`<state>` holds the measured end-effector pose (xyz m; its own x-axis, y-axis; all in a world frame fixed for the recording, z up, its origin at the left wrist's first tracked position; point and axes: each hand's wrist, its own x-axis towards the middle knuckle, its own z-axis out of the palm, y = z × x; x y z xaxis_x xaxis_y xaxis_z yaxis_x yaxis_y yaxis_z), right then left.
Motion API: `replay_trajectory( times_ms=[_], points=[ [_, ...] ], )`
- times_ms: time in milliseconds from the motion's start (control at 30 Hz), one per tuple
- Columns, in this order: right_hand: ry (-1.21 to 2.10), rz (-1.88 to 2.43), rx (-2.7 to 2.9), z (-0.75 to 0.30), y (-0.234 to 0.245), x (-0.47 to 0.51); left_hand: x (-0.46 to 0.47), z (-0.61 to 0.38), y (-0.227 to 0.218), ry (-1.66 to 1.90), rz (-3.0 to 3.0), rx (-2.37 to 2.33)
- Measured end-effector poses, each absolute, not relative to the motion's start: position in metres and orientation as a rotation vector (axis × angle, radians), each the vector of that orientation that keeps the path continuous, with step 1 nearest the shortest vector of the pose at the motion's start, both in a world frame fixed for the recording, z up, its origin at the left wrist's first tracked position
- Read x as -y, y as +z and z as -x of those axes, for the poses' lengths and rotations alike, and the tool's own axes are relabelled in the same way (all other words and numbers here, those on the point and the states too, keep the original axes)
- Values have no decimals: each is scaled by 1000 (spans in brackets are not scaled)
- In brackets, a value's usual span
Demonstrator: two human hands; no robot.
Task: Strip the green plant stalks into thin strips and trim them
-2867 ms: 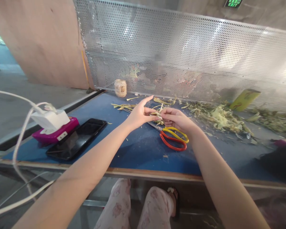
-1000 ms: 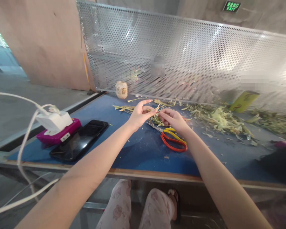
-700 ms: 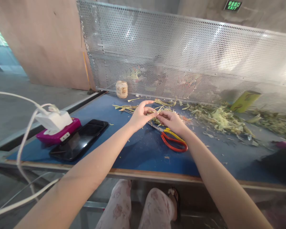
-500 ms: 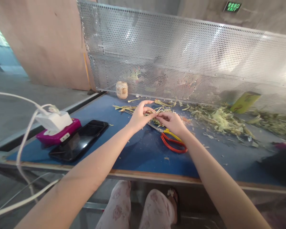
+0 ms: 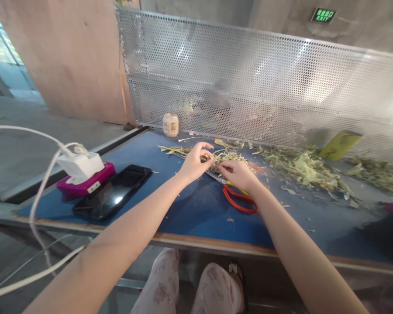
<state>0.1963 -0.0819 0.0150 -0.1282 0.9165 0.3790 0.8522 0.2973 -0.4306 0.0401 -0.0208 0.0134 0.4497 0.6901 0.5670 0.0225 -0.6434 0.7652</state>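
My left hand [image 5: 195, 165] is over the blue table, thumb and a finger pinched together while the other fingers curve above. Whatever lies in that pinch is too small to make out. Just to its right, my right hand [image 5: 238, 172] is closed with its fingertips pressed together, and its contents are hidden too. A narrow gap separates the two sets of fingertips. Behind them lies a small heap of dry plant shreds [image 5: 229, 155]. Scissors [image 5: 228, 198] with red and yellow handles rest under and in front of my right hand. Long dry leaf strips [image 5: 173, 150] lie left of the heap.
A black phone [image 5: 114, 192] and a magenta power strip [image 5: 81, 185] with a white charger [image 5: 80, 167] are at left. A pale jar [image 5: 170, 125] stands by the perforated metal screen [image 5: 196, 65]. Plant scraps [image 5: 306, 170] and a yellow-green card [image 5: 340, 145] lie right.
My fingertips, which met over a thin plant piece, have come slightly apart. The whole view has shifted a little; the scissors and other things stay in place.
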Motion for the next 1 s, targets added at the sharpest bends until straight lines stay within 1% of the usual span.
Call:
replay_trajectory(
  times_ms=[200, 333, 500, 633, 767, 900, 1000],
  points=[
    [127, 1630, 1998, -200, 13, 78, 16, -37, 14, 1420, -2035, -707],
    [95, 1635, 1954, -204, 6, 75, 11, -30, 17, 1581, -2202, -980],
    [84, 1638, 1904, -199, 3, 70, -3, -13, 26, 1850, -2077, -1267],
    [18, 1610, 2027, -186, 10, 61, -13, -5, 25, 1877, -2032, -1370],
    [-47, 1617, 2156, -169, 17, 44, -17, -5, 22, 1865, -2084, -1373],
    [33, 1688, 2133, -152, 16, 24, -20, -5, 22, 1908, -2088, -1380],
    [-56, 1795, 2101, -140, 13, 12, -20, -4, 22, 1901, -2103, -1375]
  ],
)
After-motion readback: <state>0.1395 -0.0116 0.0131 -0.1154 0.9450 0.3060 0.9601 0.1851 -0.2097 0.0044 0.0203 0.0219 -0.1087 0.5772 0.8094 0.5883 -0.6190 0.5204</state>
